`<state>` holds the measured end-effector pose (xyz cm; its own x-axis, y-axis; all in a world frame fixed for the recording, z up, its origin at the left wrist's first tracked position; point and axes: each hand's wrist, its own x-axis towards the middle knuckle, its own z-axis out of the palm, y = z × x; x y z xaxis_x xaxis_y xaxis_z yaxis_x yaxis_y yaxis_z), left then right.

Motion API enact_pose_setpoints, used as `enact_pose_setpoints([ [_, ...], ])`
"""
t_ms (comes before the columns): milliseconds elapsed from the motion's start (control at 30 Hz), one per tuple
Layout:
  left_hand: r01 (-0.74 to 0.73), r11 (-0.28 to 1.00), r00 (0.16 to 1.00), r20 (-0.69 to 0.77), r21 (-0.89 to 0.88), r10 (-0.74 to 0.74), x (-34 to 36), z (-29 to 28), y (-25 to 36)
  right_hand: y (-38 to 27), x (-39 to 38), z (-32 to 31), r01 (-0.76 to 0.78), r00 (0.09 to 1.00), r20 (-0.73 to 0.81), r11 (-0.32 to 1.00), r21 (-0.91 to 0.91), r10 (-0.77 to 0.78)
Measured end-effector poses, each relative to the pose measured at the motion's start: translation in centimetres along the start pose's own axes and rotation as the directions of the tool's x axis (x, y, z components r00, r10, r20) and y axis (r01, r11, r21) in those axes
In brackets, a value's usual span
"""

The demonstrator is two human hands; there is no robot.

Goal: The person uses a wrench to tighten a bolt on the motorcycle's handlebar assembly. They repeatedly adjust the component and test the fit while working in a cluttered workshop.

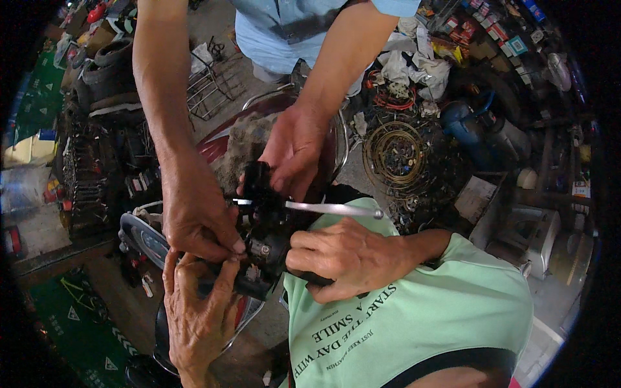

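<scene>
My right hand (346, 258) is wrapped round a black handlebar grip (317, 279) on a motorbike. Lower left, my left hand (200, 310) curls its fingers and thumb about a dark part of the handlebar, mostly hidden. Between my hands lies a black switch housing (262, 252). A co-worker's hand (200, 207) pinches at its left side, fingertips close to my left thumb; anything small there cannot be made out. The co-worker's other hand (294, 152) holds a black bracket (257, 178), with a silver lever (336, 209) reaching rightward from it.
Left of the handlebar is a round gauge (152, 242). Beyond it stand tyres (113, 71) and a wire rack (210, 87). At right lie coiled cables (396, 152), a blue container (466, 126) and a cardboard box (479, 197). The co-worker in a light blue shirt (284, 26) stands opposite.
</scene>
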<state>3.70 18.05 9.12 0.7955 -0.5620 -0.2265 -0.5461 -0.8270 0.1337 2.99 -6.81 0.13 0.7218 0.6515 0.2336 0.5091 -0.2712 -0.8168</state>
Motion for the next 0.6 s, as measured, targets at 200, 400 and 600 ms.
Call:
enact_pose_setpoints([
  [200,-0.056,0.996,0.995,-0.085,-0.073,0.050,0.9,0.3,0.0,-0.4,-0.7,0.2,-0.009,0.998,-0.058,0.997,-0.072,0.005],
  [400,-0.024,0.997,0.998,-0.051,-0.068,0.020,0.4,-0.2,0.2,-0.5,-1.7,-1.8,-0.067,0.981,-0.190,0.989,-0.129,0.042],
  [600,-0.060,0.996,0.998,-0.040,-0.073,0.057,0.9,0.5,-0.3,2.4,-3.3,-2.5,-0.382,0.881,-0.356,0.913,-0.146,0.312],
])
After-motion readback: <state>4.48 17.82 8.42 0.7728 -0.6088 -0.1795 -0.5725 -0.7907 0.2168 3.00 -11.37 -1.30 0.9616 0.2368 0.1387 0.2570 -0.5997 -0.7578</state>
